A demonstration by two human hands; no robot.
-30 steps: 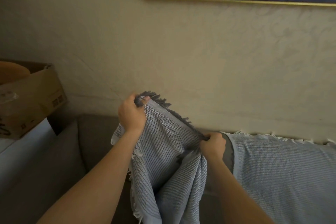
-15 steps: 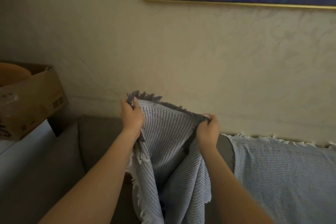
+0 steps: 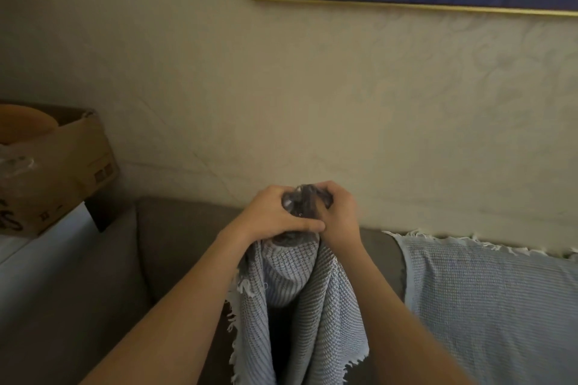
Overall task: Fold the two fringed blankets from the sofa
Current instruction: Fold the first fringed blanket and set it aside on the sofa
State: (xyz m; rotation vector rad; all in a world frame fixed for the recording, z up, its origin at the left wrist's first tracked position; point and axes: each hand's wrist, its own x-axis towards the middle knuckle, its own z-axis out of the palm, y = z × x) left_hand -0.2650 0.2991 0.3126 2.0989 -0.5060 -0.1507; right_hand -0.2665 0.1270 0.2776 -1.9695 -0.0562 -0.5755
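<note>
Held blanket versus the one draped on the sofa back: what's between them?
Head view: a strip of bare grey sofa back separates the held blanket from the draped blanket; the right forearm crosses in front of it.

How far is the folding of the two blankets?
Done: no blanket is fully folded. In hand: the left hand and right hand grip the fringed top of the striped blanket together, so it hangs doubled, a first fold. Left: its further folds, and the light blue blanket, spread unfolded over the sofa back.
</note>
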